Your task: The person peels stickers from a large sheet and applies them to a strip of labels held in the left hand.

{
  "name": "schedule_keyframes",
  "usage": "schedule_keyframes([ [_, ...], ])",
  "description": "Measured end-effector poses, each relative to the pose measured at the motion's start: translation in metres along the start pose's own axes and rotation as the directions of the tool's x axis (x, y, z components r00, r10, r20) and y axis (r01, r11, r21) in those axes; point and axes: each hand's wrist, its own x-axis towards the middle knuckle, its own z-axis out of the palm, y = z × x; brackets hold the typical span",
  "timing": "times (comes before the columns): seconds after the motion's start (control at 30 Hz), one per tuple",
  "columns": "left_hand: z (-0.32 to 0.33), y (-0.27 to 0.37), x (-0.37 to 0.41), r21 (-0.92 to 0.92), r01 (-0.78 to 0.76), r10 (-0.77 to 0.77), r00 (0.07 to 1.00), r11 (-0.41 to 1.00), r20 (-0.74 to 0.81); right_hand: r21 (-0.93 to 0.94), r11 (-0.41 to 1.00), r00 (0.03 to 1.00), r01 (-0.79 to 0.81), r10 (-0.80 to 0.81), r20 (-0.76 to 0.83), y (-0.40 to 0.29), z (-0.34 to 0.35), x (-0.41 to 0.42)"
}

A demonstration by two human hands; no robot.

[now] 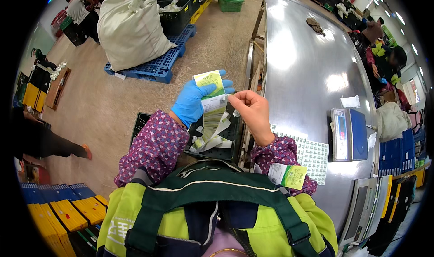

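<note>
My left hand (193, 99), in a blue glove, holds the top of a strip of green and white printed labels (212, 87) between thumb and fingers. The strip hangs in folds into a black plastic crate (230, 153) below. My bare right hand (249, 109) pinches a small pale piece, perhaps a sticker (226, 96), at the label's right edge. Another green and white label (288, 176) lies on my right sleeve. Sheets of small printed stickers (313, 157) lie on the steel table (291, 87) beside that sleeve.
On the table are a digital scale (349, 135) and a brown cloth (315, 26). Ahead, a large white woven sack (132, 29) stands on a blue plastic pallet (149, 67), near a green basket (230, 6). A person (386, 60) is across the table; another's leg (57, 141) is at left.
</note>
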Motion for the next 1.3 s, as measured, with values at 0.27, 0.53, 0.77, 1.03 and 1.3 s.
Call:
schedule_keyframes([
  [0.27,0.005,-0.006,-0.006,-0.021,-0.008,0.008,1.0,1.0,-0.007,-0.191,0.976,0.994,0.104,-0.105,0.005,0.002,0.016,0.006],
  [0.53,0.0,-0.006,-0.016,-0.04,-0.034,0.035,0.999,0.999,0.013,-0.008,0.99,0.986,-0.142,0.142,0.093,0.008,0.003,0.005],
  [0.77,-0.007,0.022,-0.018,-0.008,-0.133,0.133,0.991,0.991,-0.01,-0.254,0.956,0.883,-0.145,0.241,0.403,0.061,0.004,-0.029],
  [1.03,-0.008,0.019,-0.025,-0.018,-0.102,0.102,0.995,0.995,0.0,-0.037,0.966,0.963,0.258,-0.254,0.087,-0.014,0.025,-0.007],
  [1.3,0.006,0.01,-0.03,0.023,-0.126,0.127,0.992,0.992,-0.027,-0.284,0.872,0.917,0.398,-0.389,0.09,-0.025,0.038,0.007],
])
